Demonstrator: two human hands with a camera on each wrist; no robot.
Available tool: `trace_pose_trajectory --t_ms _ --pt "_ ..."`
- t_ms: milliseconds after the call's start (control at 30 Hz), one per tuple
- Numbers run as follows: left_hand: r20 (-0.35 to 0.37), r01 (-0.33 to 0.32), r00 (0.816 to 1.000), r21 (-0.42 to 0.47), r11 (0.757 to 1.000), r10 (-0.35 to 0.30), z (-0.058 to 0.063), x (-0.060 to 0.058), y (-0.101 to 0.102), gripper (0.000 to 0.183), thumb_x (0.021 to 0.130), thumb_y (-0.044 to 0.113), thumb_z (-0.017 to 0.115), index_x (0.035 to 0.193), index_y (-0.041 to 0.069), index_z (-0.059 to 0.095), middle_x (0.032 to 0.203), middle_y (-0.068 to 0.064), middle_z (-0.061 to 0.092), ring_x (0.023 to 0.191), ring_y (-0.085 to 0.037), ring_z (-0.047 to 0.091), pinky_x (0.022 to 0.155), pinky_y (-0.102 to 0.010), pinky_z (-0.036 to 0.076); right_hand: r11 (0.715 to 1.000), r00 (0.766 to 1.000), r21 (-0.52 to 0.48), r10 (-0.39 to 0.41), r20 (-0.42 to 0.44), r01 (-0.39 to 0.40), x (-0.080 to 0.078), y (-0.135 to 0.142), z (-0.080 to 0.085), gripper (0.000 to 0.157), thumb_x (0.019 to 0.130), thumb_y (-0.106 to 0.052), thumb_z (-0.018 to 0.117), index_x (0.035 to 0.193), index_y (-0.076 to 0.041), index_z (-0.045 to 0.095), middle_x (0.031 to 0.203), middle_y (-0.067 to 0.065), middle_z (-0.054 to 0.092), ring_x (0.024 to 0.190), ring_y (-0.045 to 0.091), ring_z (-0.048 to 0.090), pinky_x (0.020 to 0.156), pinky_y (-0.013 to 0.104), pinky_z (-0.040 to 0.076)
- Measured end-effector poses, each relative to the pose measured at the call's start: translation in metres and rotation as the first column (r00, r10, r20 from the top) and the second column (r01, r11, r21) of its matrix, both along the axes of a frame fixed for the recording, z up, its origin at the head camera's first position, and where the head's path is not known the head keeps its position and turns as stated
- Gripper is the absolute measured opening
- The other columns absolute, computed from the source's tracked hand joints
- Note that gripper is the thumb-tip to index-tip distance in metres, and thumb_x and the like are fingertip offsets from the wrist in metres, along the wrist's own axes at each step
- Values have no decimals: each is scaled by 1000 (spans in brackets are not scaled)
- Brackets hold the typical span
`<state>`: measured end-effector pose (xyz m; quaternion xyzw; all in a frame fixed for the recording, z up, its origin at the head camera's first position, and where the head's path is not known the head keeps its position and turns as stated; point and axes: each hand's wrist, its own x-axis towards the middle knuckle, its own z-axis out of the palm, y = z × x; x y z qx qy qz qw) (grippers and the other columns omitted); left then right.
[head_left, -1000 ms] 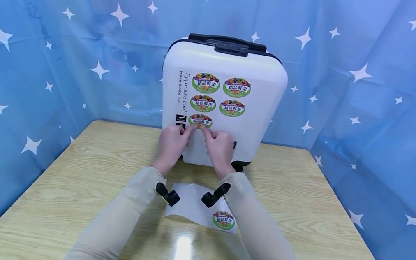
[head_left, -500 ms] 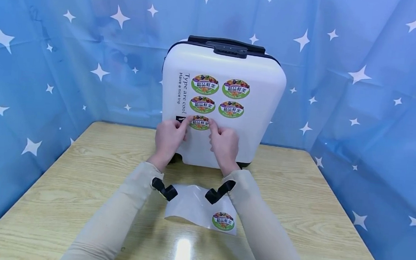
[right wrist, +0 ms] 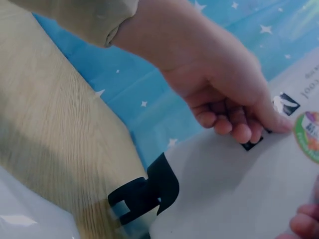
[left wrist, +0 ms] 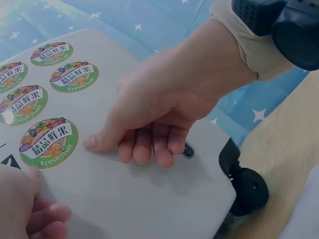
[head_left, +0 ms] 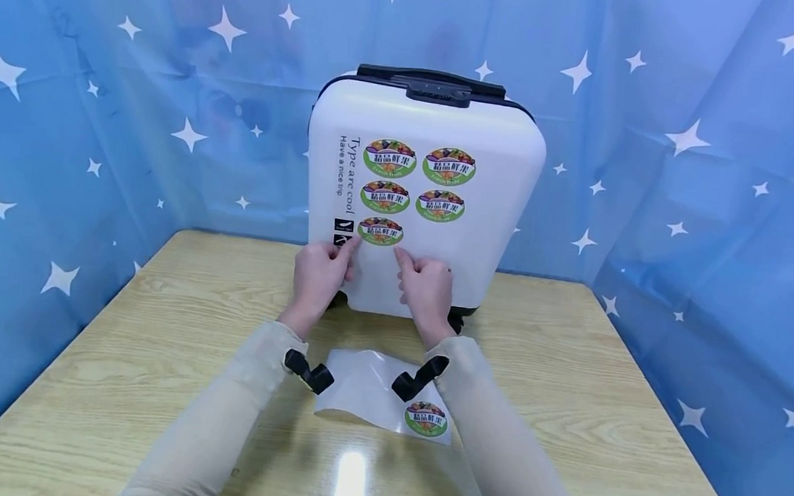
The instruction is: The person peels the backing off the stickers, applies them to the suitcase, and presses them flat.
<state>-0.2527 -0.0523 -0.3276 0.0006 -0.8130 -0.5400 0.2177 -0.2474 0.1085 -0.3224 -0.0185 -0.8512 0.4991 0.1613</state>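
Against the back curtain stands a white suitcase (head_left: 475, 168) with several oval fruit stickers on its front. The lowest sticker (head_left: 380, 231) lies flat in the left column. Beside that sticker's lower left edge is the thumb tip of my left hand (head_left: 319, 273). My right hand (head_left: 427, 288) has its thumb just off the sticker's lower right side, a small gap between them. In the left wrist view, the right hand (left wrist: 154, 114) shows a straight thumb and loosely curled fingers. The left hand (right wrist: 224, 89) looks similar in the right wrist view. Neither hand holds anything.
On the wooden table (head_left: 110, 365), below my wrists, lies a slightly curled white backing sheet (head_left: 363, 391) bearing one sticker (head_left: 426, 419). Black wheels (left wrist: 249, 191) stick out at the suitcase's base. A blue star-patterned curtain (head_left: 236, 147) surrounds the table on three sides.
My thumbs were together at the sticker's lower edge, then parted to its two sides. Now both hands sit slightly lower, uncovering the sticker. Suitcase and backing sheet stay in place.
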Motion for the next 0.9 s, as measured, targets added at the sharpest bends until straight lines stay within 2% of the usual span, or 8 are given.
trace_pose_trajectory --t_ms 233,300,467,600,700,900 --pt "-13 56 998 -39 998 -56 -10 13 3 47 89 42 59 65 2 66 56 -4 60 52 -18 56 45 -30 42 999 999 -5 47 8 -47 13 10 -10 52 90 -48 55 68 -2 67 66 11 64 46 23 58 43 30 43" --pt "-6 77 997 -53 996 -78 -10 17 4 43 90 39 60 69 2 67 58 -4 60 53 -19 55 45 -30 41 997 996 0 77 40 -77 18 13 -11 51 90 -47 54 72 0 66 69 13 64 50 25 59 45 29 43" --pt "52 147 988 -105 984 -143 -8 30 9 38 90 37 61 78 2 67 65 -5 60 58 -19 53 51 -30 42 993 984 1 121 130 -122 29 20 -15 45 91 -44 55 83 0 64 75 10 61 59 30 60 49 29 43" --pt "97 193 979 -148 970 -180 -10 38 14 34 90 39 60 81 6 66 70 -3 61 62 -18 52 55 -29 43 992 984 18 122 128 -125 35 23 -17 39 91 -39 56 87 -2 66 73 7 59 59 27 61 50 29 45" --pt "127 233 969 -197 952 -211 -12 44 19 30 90 38 60 83 10 65 73 -1 61 64 -16 53 57 -29 45 990 986 35 132 104 -136 39 26 -19 36 92 -36 57 88 -2 66 74 7 59 57 24 61 50 29 47" --pt "182 318 945 -321 892 -272 -19 55 27 24 90 34 62 85 11 64 76 2 61 68 -13 54 60 -28 45 988 989 68 137 52 -141 48 34 -21 28 91 -32 60 83 -7 67 71 7 60 56 21 58 51 30 47"
